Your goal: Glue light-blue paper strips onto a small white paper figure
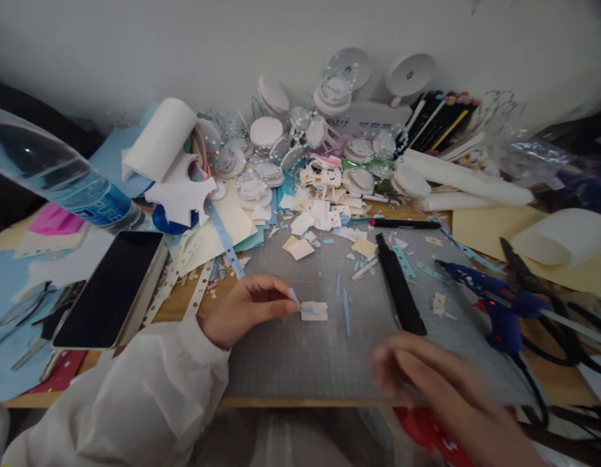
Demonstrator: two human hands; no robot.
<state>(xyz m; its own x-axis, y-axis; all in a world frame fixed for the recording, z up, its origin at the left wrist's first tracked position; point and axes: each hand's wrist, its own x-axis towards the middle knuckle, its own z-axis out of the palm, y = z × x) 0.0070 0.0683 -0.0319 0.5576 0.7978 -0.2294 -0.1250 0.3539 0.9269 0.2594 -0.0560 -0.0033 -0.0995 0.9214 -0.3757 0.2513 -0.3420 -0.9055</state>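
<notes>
My left hand (259, 301) pinches a thin light-blue paper strip (294, 296) between thumb and fingertips. Just right of those fingertips, a small whitish paper piece (315, 312) lies on the grey cutting mat (291, 370), with a bit of blue on its left end. Another narrow blue strip (347, 312) rests apart to its right. Over the mat's front edge, my right hand (427, 383) is smeared by motion, so its fingers cannot be made out. A long black tool (400, 285), perhaps a utility knife, lies beyond it. Below that hand shows something red (422, 431).
A blue glue gun (502, 305) and black scissors (539, 292) lie at the right. Paper scraps and small paper figures (330, 178) pile up at the back, near white discs (266, 131). On the left are a phone (110, 285) and a water bottle (61, 175).
</notes>
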